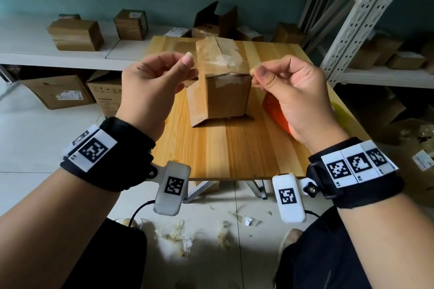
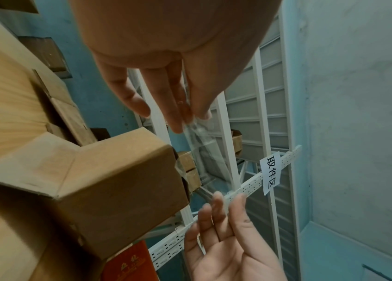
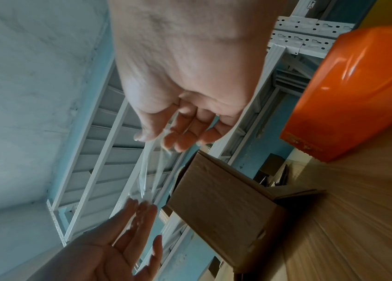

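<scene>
Both hands are raised over the table, each nipping one end of a strip of clear tape (image 2: 198, 138). The left hand (image 1: 152, 84) pinches its end between thumb tip and the fingertips facing it, with the thumb nail turned up and the other fingers lying long and only slightly bent. The right hand (image 1: 288, 91) pinches the other end between thumb and bent forefinger, its remaining fingers loosely curled beneath. The tape is a thin, glossy film that spans the gap from one set of fingertips to the other. It is creased lengthwise and puckered where it is gripped, and so transparent that it hardly shows from the head view. Just below and beyond the fingertips stands a cardboard box (image 1: 225, 91), brown and matt, a squared block. Its top flaps are closed under old, cloudy tape and a loose flap splays out at its foot. I cannot tell whether the strip touches the box top. The box rests on a pale wooden table (image 1: 234, 148) with a straight plank grain. Under the right palm, partly hidden, sits an orange tape dispenser (image 3: 353, 91) with a smooth, rounded, shiny plastic shell. Beyond the left fingers a white shelf (image 1: 30, 56) carries small cardboard cartons (image 1: 75, 34).
</scene>
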The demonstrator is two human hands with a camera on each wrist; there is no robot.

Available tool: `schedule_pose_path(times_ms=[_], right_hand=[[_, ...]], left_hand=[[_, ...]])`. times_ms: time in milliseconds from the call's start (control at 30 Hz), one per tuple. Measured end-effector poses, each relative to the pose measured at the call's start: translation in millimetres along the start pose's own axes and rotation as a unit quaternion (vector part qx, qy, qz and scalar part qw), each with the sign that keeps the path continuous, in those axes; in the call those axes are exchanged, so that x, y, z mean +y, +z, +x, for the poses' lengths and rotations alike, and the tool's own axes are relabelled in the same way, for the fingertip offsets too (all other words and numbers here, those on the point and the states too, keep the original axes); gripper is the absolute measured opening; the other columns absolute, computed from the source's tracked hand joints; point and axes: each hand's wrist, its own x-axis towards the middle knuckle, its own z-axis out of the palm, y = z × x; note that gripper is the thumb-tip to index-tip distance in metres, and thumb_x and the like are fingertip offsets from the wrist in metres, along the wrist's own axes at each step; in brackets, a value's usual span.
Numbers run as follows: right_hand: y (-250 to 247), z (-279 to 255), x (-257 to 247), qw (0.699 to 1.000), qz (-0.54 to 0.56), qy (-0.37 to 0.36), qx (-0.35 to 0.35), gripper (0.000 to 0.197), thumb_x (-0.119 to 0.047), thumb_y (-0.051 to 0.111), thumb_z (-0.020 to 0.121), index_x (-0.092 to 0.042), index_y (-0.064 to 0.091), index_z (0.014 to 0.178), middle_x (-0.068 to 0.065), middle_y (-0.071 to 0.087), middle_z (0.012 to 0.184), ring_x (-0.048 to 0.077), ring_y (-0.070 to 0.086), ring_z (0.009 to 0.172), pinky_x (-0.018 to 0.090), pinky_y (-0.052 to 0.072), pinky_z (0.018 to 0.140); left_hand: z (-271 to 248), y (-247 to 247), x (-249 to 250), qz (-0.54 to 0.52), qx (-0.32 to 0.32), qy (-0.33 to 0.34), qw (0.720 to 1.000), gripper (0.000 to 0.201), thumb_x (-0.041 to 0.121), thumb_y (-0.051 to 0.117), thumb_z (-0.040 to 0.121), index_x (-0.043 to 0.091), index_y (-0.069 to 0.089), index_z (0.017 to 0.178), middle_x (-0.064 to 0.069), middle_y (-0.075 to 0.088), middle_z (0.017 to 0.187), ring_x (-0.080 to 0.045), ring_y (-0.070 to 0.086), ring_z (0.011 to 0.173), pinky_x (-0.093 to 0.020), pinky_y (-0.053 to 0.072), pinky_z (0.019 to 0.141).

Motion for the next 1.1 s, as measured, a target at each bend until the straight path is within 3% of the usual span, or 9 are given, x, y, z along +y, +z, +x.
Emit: schedule_pose_path(times_ms=[133, 233, 300, 400, 500, 567, 800, 933, 1100], right_hand=[[3.2, -0.1, -3.1, 1.000, -0.013, -0.011, -0.001, 0.006, -0.012, 0.076, 0.094, -0.012, 0.071, 0.093, 0.010, 0.072, 0.118, 0.017, 0.070, 0.117, 0.032, 0.057, 0.098], [3.5, 0.7, -4.6, 0.999, -0.012, -0.025, 0.017, 0.018, -0.014, 0.077, 0.094, 0.001, 0.069, 0.101, 0.013, 0.074, 0.104, 0.025, 0.072, 0.106, 0.038, 0.059, 0.099], [3.1, 1.4, -5.9, 0.999, -0.009, -0.031, 0.033, 0.020, -0.016, 0.076, 0.096, 0.001, 0.067, 0.104, 0.014, 0.074, 0.099, 0.026, 0.072, 0.102, 0.039, 0.059, 0.097], [-1.3, 4.4, -8.5, 0.998, 0.016, -0.025, 0.051, 0.016, -0.013, 0.074, 0.098, -0.001, 0.065, 0.105, 0.012, 0.074, 0.102, 0.021, 0.073, 0.099, 0.031, 0.057, 0.090], [-4.5, 6.3, -7.9, 0.999, -0.006, -0.018, 0.044, 0.013, -0.014, 0.075, 0.097, -0.005, 0.067, 0.102, 0.009, 0.075, 0.097, 0.021, 0.074, 0.095, 0.031, 0.058, 0.090], [-4.3, 6.2, -6.5, 0.999, -0.022, -0.007, 0.048, 0.010, -0.017, 0.077, 0.096, -0.012, 0.069, 0.099, 0.008, 0.076, 0.092, 0.024, 0.075, 0.092, 0.034, 0.060, 0.091], [-1.1, 13.3, -2.5, 0.994, 0.007, 0.041, 0.098, 0.030, -0.015, 0.080, 0.094, 0.002, 0.070, 0.117, 0.016, 0.077, 0.096, 0.022, 0.076, 0.096, 0.037, 0.060, 0.096], [-0.6, 18.1, 1.2, 0.986, 0.059, 0.131, 0.083, 0.066, -0.019, 0.083, 0.091, -0.018, 0.050, 0.149, 0.017, 0.078, 0.105, 0.020, 0.076, 0.109, 0.044, 0.053, 0.109], [-2.0, 21.5, 5.2, 0.971, 0.110, 0.189, 0.092, 0.060, -0.017, 0.084, 0.089, -0.018, 0.056, 0.143, 0.007, 0.077, 0.102, 0.026, 0.076, 0.112, 0.052, 0.057, 0.105]], left_hand=[[-3.0, 0.3, -0.2, 0.017, 0.046, 0.106, 0.993, 0.008, 0.027, 0.077, 0.097, 0.020, 0.077, 0.099, -0.002, 0.073, 0.094, -0.014, 0.065, 0.089, -0.031, 0.056, 0.085], [-5.6, 2.3, 1.3, 0.052, 0.080, 0.201, 0.975, 0.008, 0.030, 0.075, 0.099, 0.023, 0.077, 0.103, -0.005, 0.076, 0.106, -0.023, 0.070, 0.106, -0.052, 0.055, 0.102], [-6.1, 2.9, 1.4, 0.060, 0.070, 0.228, 0.969, 0.005, 0.030, 0.076, 0.099, 0.026, 0.077, 0.101, -0.009, 0.070, 0.125, -0.029, 0.064, 0.125, -0.052, 0.051, 0.109], [-4.1, -0.4, 3.6, 0.076, 0.066, 0.158, 0.982, 0.003, 0.038, 0.080, 0.093, 0.038, 0.077, 0.091, 0.002, 0.051, 0.151, -0.013, 0.045, 0.146, -0.029, 0.044, 0.116], [-2.0, -2.6, -1.7, 0.043, 0.028, 0.144, 0.988, 0.007, 0.032, 0.081, 0.092, 0.027, 0.080, 0.097, 0.001, 0.076, 0.113, -0.015, 0.069, 0.110, -0.047, 0.057, 0.095], [-3.4, -0.6, -4.6, 0.021, 0.032, 0.128, 0.991, 0.010, 0.024, 0.081, 0.092, 0.019, 0.080, 0.101, 0.006, 0.079, 0.093, -0.014, 0.072, 0.091, -0.038, 0.058, 0.085], [0.8, 3.8, -5.4, 0.007, 0.019, -0.057, 0.998, 0.070, 0.038, 0.085, 0.077, 0.010, 0.065, 0.138, 0.000, 0.078, 0.093, -0.009, 0.074, 0.087, -0.025, 0.057, 0.084], [4.9, 2.0, -7.0, -0.004, 0.001, -0.148, 0.989, 0.022, 0.043, 0.084, 0.079, 0.024, 0.077, 0.089, 0.005, 0.076, 0.089, -0.012, 0.071, 0.095, -0.040, 0.050, 0.095], [9.8, 1.7, -6.6, -0.039, -0.026, -0.225, 0.973, 0.020, 0.037, 0.083, 0.086, 0.021, 0.075, 0.096, 0.009, 0.080, 0.106, -0.012, 0.064, 0.120, -0.046, 0.047, 0.110]])
